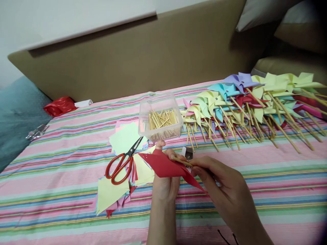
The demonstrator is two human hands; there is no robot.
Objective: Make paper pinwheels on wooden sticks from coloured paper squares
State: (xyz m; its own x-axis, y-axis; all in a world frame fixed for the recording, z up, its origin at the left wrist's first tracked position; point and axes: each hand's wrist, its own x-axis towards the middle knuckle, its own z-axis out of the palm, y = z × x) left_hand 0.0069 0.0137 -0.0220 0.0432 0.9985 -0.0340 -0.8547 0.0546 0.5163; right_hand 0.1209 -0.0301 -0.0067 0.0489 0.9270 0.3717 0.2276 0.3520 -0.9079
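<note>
A red paper pinwheel is held up in the middle of the view, its pointed blades spread to the left and lower right. My left hand comes from below and is closed on it, mostly hidden behind the paper, with some fingers showing above. Between thumb and fingers, my right hand pinches a short wooden stick, which lies across the pinwheel's upper side. Whether the stick is fixed to the paper, I cannot tell. Just behind my hands a small box with dark contents is partly covered.
A clear plastic box of wooden sticks stands behind my hands. Finished pinwheels on sticks are piled at the right. Red-handled scissors lie on stacked paper sheets at the left. Striped cloth covers the surface; a red bundle sits far left.
</note>
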